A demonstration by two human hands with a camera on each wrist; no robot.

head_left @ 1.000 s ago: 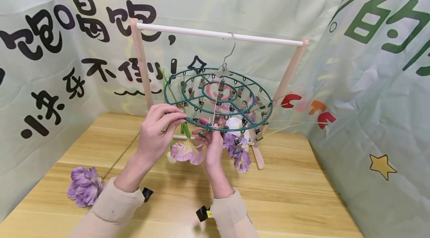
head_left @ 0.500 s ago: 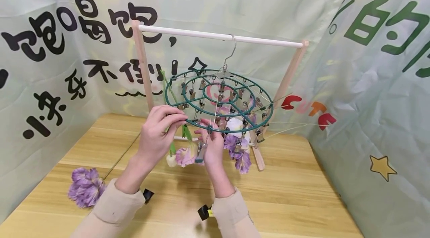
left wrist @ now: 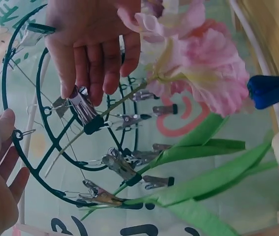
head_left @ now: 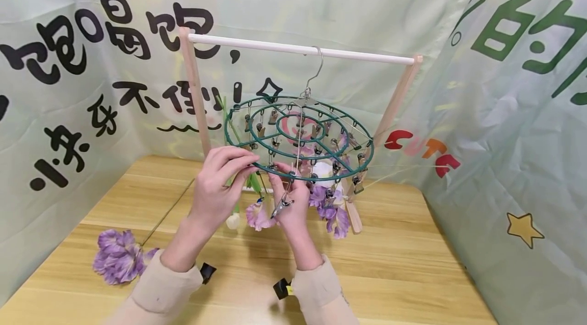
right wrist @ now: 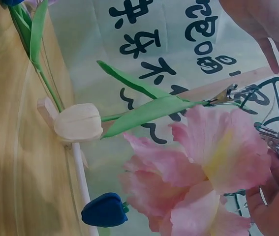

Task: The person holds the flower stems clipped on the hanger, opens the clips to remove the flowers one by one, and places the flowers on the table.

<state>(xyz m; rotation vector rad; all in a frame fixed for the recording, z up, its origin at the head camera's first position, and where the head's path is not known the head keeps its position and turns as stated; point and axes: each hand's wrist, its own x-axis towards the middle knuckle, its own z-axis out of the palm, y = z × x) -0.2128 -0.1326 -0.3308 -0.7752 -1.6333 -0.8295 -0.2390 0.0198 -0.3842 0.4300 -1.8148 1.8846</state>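
My left hand point(head_left: 217, 182) pinches the near rim of a green round clip hanger point(head_left: 270, 168). Below that rim, my right hand point(head_left: 293, 202) reaches under the rings. Its thumb and fingers pinch a metal clip point(left wrist: 82, 110) on an inner ring, also seen as a clip point(right wrist: 274, 140) in the right wrist view. Beside this clip runs the stem of a pink flower point(left wrist: 193, 64); I cannot tell whether the jaws hold it. Another clip point(head_left: 282, 207) dangles from the outer rim in front of my right hand. A white tulip point(right wrist: 77, 123) hangs head down nearby.
The hanger hooks over a white bar point(head_left: 257, 45) on a wooden stand point(head_left: 194, 85). Purple flowers point(head_left: 337, 218) hang at the right. A purple flower point(head_left: 116, 256) lies on the table point(head_left: 390, 264) at the left. A blue tulip bud point(left wrist: 267, 92) hangs near the pink flower.
My right hand has let go of the outer rim clip, which now dangles, and has reached farther in under the hanger. The pink flower has shifted slightly. My left hand stays on the rim.
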